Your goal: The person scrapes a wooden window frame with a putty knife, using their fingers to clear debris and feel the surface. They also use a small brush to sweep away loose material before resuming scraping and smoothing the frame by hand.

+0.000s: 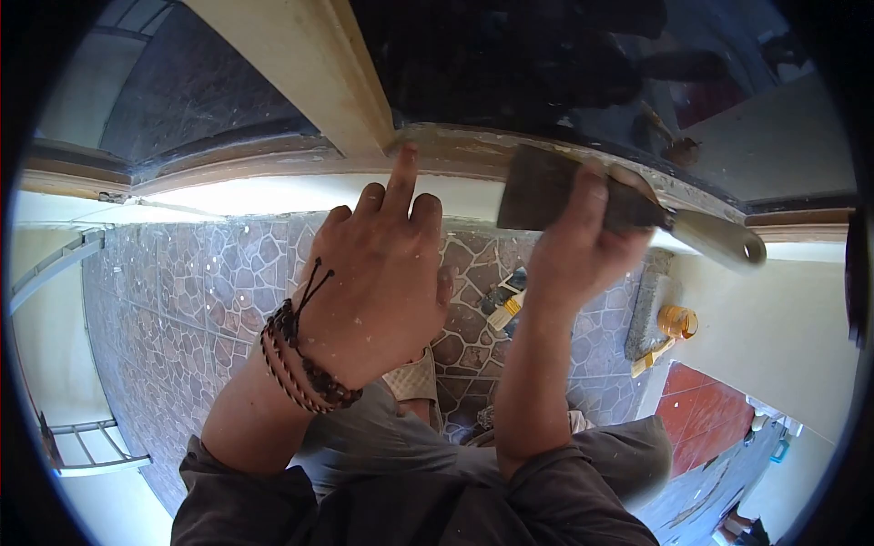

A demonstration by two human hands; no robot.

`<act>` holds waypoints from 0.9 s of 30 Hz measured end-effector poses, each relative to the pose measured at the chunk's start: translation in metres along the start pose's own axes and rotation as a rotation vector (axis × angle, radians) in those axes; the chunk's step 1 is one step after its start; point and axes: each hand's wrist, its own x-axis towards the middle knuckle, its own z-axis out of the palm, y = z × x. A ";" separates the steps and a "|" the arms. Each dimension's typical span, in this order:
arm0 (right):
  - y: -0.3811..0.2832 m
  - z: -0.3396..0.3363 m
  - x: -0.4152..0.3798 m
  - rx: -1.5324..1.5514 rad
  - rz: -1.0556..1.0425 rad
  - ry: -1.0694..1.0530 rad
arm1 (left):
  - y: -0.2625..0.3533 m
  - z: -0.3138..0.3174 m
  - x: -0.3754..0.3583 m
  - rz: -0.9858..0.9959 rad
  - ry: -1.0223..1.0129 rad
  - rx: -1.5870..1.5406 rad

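Left hand [382, 282] points a finger at the frame [455, 150]; right hand [578, 241] grips the scraper [546, 191].

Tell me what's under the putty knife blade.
The putty knife blade lies against the window frame, held in the right hand. The frame strip beneath it is covered; stone-pattern floor shows far below.

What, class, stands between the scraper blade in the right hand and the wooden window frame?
Nothing visible: the scraper in the right hand lies right against the window frame; the left hand points beside it.
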 end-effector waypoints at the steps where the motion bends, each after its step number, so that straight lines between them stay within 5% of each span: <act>1: 0.001 0.002 -0.003 -0.007 -0.033 -0.008 | -0.002 0.000 -0.002 0.013 -0.001 -0.013; 7: -0.005 0.012 -0.009 -0.049 -0.080 0.002 | -0.004 -0.002 -0.004 0.012 -0.048 -0.012; 9: -0.004 -0.001 -0.002 0.372 0.213 -0.019 | -0.012 -0.001 -0.007 0.031 -0.045 -0.003; 11: 0.000 0.009 -0.012 0.130 -0.036 -0.023 | -0.014 0.001 -0.010 0.055 -0.053 0.002; 15: 0.003 0.021 -0.021 0.098 -0.189 -0.062 | -0.014 0.001 -0.009 0.056 -0.082 0.024; 18: -0.008 0.015 -0.014 0.433 0.197 0.035 | -0.019 -0.003 -0.012 0.040 -0.123 0.049; 21: -0.006 0.031 -0.038 0.113 -0.037 -0.155 | -0.019 -0.005 -0.013 0.037 -0.150 0.070; 25: 0.015 0.008 -0.021 0.259 -0.067 -0.140 | -0.025 -0.005 -0.016 0.043 -0.157 0.100; 27: 0.030 -0.033 0.006 0.429 0.275 -0.150 | -0.033 -0.004 -0.017 0.080 -0.128 0.073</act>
